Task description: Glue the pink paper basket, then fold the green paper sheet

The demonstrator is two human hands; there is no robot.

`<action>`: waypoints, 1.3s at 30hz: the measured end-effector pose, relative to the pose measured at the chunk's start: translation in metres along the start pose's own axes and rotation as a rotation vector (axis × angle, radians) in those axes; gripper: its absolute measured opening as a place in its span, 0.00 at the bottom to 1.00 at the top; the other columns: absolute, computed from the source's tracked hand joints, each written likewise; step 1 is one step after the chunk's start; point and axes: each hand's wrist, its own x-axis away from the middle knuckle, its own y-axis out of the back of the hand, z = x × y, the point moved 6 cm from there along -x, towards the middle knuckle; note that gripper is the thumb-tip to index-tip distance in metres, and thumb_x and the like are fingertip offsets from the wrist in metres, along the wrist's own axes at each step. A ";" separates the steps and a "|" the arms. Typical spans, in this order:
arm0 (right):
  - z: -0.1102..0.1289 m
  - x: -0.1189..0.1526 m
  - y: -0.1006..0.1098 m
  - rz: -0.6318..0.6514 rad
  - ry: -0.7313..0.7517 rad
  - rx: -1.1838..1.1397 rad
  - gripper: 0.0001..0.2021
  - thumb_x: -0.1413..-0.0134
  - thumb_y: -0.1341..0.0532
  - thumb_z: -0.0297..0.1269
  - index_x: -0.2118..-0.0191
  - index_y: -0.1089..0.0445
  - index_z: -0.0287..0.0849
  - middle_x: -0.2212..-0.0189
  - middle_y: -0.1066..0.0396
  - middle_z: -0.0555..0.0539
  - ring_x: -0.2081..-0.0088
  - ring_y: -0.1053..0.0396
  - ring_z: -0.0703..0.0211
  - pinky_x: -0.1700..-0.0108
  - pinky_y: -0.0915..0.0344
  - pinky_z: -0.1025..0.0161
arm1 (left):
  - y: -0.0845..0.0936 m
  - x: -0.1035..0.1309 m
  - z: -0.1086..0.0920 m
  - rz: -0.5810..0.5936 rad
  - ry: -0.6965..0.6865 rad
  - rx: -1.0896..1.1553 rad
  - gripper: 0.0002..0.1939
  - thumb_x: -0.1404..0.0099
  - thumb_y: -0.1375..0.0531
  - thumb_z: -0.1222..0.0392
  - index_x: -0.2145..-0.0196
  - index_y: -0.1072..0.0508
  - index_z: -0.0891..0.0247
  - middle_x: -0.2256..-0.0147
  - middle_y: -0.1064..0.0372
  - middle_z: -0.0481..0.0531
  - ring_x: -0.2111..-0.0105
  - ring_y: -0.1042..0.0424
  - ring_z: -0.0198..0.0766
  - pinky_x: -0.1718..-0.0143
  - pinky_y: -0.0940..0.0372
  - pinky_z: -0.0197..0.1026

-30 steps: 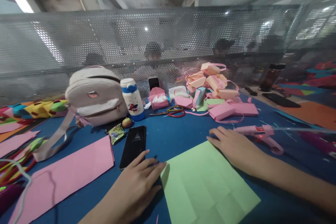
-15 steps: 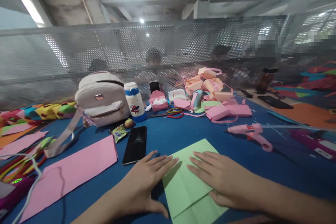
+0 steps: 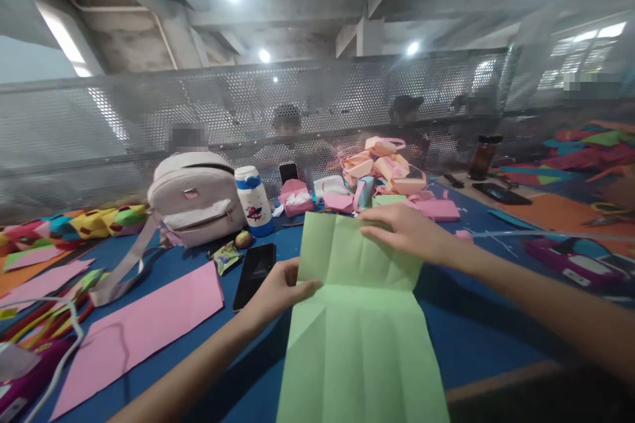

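Observation:
A green sheet of paper (image 3: 367,344), marked with several straight creases, is opened out in front of me. Its far part tilts up along a crosswise fold, while the near part runs out of the bottom of the picture. My left hand (image 3: 285,287) pinches the left edge close to that fold, thumb on top. At the upper right edge my right hand (image 3: 397,228) grips the raised part, with its thumb on the near face and the other fingers partly hidden behind the paper. A black phone (image 3: 254,271) lies just beyond my left hand.
Pink paper sheets (image 3: 143,330) lie on the left of the blue table. Behind stand a pale backpack (image 3: 193,198) and a white-and-blue bottle (image 3: 254,205). Folded paper pieces (image 3: 381,165) are piled at the back. A purple device (image 3: 570,261) sits on the right.
Both hands lay flat beside and on the folded green paper; now they grip its edges. The paper has been unfolded, its far part lifted. My right arm now covers most of the pink glue gun.

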 end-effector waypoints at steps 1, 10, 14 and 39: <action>-0.003 -0.002 0.003 -0.020 -0.012 -0.031 0.13 0.37 0.43 0.38 0.54 0.25 0.39 0.57 0.22 0.42 0.58 0.26 0.50 0.58 0.36 0.59 | -0.002 -0.002 0.000 0.001 0.023 0.032 0.31 0.46 0.34 0.40 0.54 0.25 0.70 0.56 0.22 0.62 0.57 0.23 0.53 0.57 0.29 0.47; -0.044 0.016 -0.004 -0.051 -0.230 -0.316 0.13 0.42 0.44 0.44 0.61 0.27 0.40 0.64 0.25 0.45 0.62 0.29 0.52 0.62 0.35 0.60 | 0.015 -0.004 0.006 0.044 0.149 0.058 0.30 0.51 0.32 0.44 0.57 0.25 0.69 0.63 0.21 0.59 0.63 0.21 0.51 0.61 0.28 0.47; -0.063 0.038 -0.025 0.228 -0.315 -0.269 0.14 0.42 0.43 0.48 0.65 0.33 0.41 0.78 0.33 0.52 0.75 0.34 0.58 0.74 0.43 0.65 | 0.039 -0.014 0.001 0.005 0.096 -0.123 0.25 0.48 0.35 0.46 0.59 0.24 0.68 0.62 0.22 0.57 0.65 0.23 0.47 0.63 0.30 0.43; 0.020 0.039 -0.107 0.457 0.070 0.355 0.05 0.41 0.38 0.28 0.61 0.25 0.39 0.60 0.22 0.41 0.56 0.25 0.49 0.56 0.36 0.58 | -0.074 0.007 -0.010 0.173 -0.227 -1.299 0.13 0.32 0.44 0.70 0.52 0.25 0.71 0.52 0.26 0.65 0.52 0.26 0.53 0.51 0.33 0.52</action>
